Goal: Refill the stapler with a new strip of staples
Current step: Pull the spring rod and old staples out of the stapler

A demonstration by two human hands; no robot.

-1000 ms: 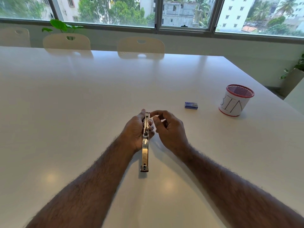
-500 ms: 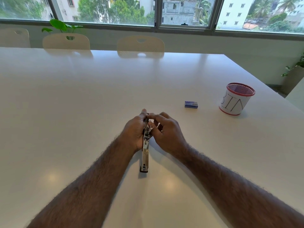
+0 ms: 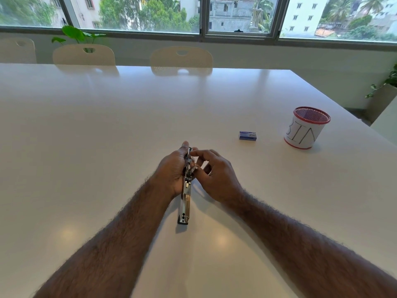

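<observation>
Right hand point(image 3: 217, 175) fingers shifted on stapler point(image 3: 186, 196); cup point(image 3: 306, 127) reads "BIN".

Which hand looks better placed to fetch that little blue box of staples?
Probably the right hand: the blue box lies on its side of the table, and only its fingertips touch the stapler, which the left hand grips.

The far half of the slim chrome metal stapler point(image 3: 186, 198) is masked by the left hand point(image 3: 171, 171). Print on the small blue cardboard box point(image 3: 247, 135) is illegible. Both forearms run off the lower edge.
</observation>
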